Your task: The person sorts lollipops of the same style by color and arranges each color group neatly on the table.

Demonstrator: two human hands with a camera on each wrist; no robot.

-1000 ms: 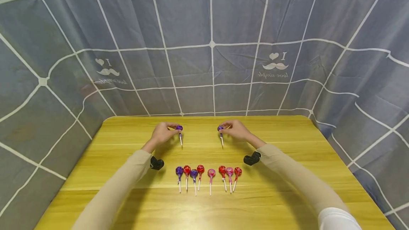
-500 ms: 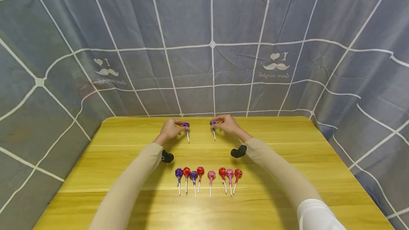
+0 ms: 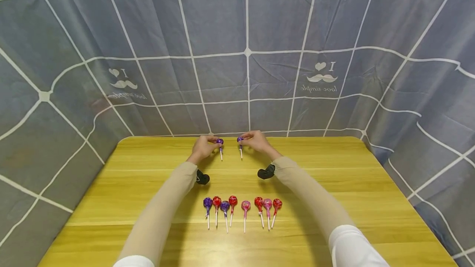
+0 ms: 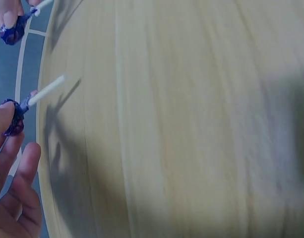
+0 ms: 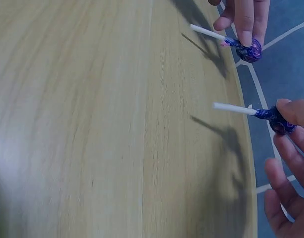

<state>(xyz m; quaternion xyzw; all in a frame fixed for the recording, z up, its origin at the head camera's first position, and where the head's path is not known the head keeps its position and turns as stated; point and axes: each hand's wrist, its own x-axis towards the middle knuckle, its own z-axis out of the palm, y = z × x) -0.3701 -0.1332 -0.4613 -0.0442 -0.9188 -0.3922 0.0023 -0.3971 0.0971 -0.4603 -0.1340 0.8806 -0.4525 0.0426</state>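
Near the far table edge, my left hand (image 3: 203, 147) pinches a purple-wrapped lollipop (image 3: 220, 141) by its candy head. A short way to the right, my right hand (image 3: 257, 141) pinches a second purple lollipop (image 3: 240, 139) the same way. Both white sticks point back toward me. In the left wrist view the left lollipop (image 4: 14, 119) sits between thumb and index finger, its stick casting a shadow on the wood. The right wrist view has the right lollipop (image 5: 279, 121) between thumb and finger, the other hand's lollipop (image 5: 249, 50) beyond it.
Closer to me, several lollipops lie in a row on the wooden table (image 3: 148, 209): purple (image 3: 208, 203), red (image 3: 232, 201) and pink (image 3: 245, 205), sticks toward me. A grey curtain with white lines (image 3: 222, 77) hangs behind the table's far edge.
Both hands have moved inward and farther away toward the far edge, bringing the two purple lollipops closer together. The row of lollipops stays in place.
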